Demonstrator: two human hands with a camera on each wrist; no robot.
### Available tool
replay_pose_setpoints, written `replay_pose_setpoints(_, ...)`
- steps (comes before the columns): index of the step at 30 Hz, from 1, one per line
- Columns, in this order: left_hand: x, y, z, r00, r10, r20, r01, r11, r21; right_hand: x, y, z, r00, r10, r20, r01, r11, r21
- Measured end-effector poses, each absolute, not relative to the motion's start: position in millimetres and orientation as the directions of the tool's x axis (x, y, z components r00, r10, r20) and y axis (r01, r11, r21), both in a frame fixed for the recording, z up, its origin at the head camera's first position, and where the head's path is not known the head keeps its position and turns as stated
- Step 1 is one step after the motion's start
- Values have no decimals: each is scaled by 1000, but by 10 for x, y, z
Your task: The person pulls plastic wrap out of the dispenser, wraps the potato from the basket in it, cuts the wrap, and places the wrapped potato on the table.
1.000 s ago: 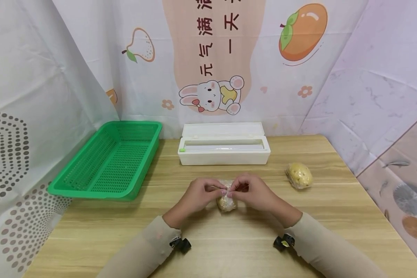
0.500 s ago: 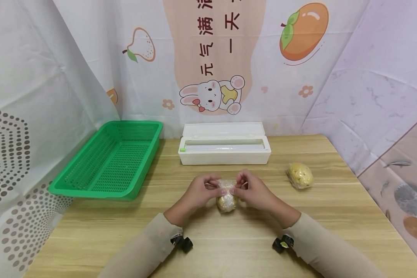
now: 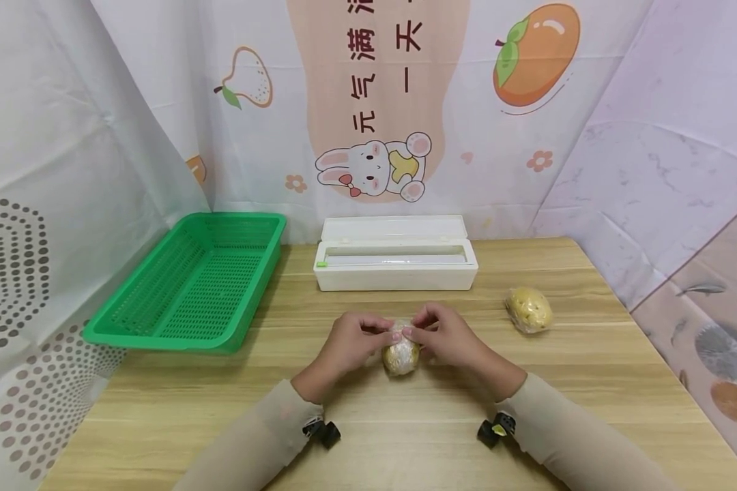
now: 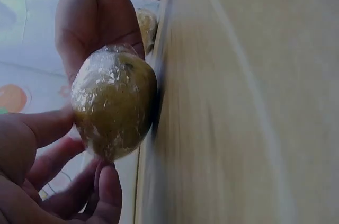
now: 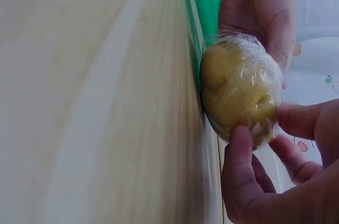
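Observation:
A yellow potato [image 3: 401,359] in clear plastic wrap rests on the wooden table, in front of the person. From its left side the left hand [image 3: 353,344] holds it, thumb on the top and the other fingers around the far end. Opposite, the right hand [image 3: 453,343] grips it in the same way, the two thumbs almost meeting. Wrinkled, shiny film clings to the potato [image 4: 114,107] in the left wrist view. In the right wrist view, fingertips and thumb of the right hand [image 5: 286,166] press against the wrapped skin.
A second wrapped potato [image 3: 529,310] lies to the right. Behind the hands stands a long white cling film box [image 3: 396,278], its lid up and a roll inside. On the left is a green perforated basket [image 3: 236,334]. Printed curtains [image 3: 485,170] border the table.
A second ago the fingertips pinched the film together above the potato. The hands then parted slightly, and now the thumbs press the film down onto it. Basket, box and second potato stay put.

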State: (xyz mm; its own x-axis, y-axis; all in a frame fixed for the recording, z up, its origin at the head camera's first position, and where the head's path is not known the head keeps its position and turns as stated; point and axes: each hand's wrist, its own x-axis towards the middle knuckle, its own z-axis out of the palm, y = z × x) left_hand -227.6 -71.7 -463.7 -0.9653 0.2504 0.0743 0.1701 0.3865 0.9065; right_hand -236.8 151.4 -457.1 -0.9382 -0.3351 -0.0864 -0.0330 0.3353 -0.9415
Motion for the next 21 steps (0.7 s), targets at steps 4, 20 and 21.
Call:
replay_pose_setpoints(4, -2239, -712, -4620, -954, 258, 151, 259, 463, 847, -2366, 1509, -4580, -950, -308, -57, -49, 325, -945)
replay_pose_setpoints(20, -2302, -770, -4650, -976, 217, -10, 43, 239, 970, -2368, 1504, -4554, -948, -307, -79, -21, 309, -951)
replay_pose_setpoints(21, -2305, -781, -4644, -975, 222, 3, 61, 258, 964, -2374, 1511, -4554, -946, -314, -75, -29, 314, -949)
